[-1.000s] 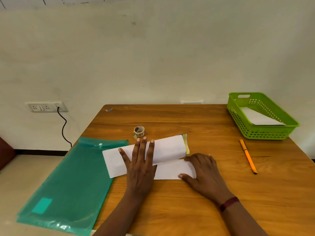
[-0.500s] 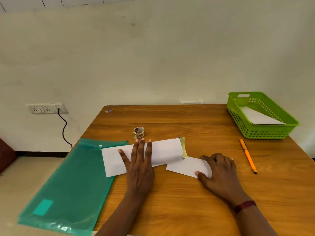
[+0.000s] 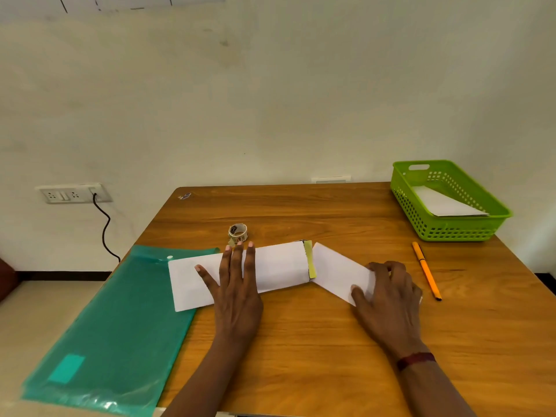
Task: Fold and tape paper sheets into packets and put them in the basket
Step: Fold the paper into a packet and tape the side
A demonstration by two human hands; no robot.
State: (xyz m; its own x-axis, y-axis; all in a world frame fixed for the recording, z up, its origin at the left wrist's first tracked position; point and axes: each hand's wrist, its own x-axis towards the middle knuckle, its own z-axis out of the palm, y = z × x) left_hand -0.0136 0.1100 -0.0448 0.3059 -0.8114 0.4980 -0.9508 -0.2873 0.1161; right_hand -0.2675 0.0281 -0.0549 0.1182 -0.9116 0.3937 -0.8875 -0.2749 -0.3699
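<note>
our left hand [image 3: 237,293] presses flat on the long folded white paper sheet [image 3: 276,266]; our right hand [image 3: 388,299] grips a smaller white paper piece [image 3: 337,266] beside it. teal plastic folder [image 3: 120,311] left, orange pen [image 3: 425,269] right, small tape roll [image 3: 238,232] behind. the far green plastic basket [image 3: 457,233] holds a white packet [image 3: 442,203].

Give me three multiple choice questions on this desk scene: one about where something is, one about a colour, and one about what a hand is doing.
1. Where is the tape roll?
A on a shelf
B on the table, just beyond the fingertips of the left hand
C inside a box

2. What colour is the pen?
A blue
B black
C orange

3. What is the left hand doing?
A pressing flat on the folded paper
B gripping the pen
C raised in the air

Answers:
1 B, the roll stands on bare wood by the fingertips.
2 C, its barrel is orange.
3 A, the hand lies spread on the paper.
</note>
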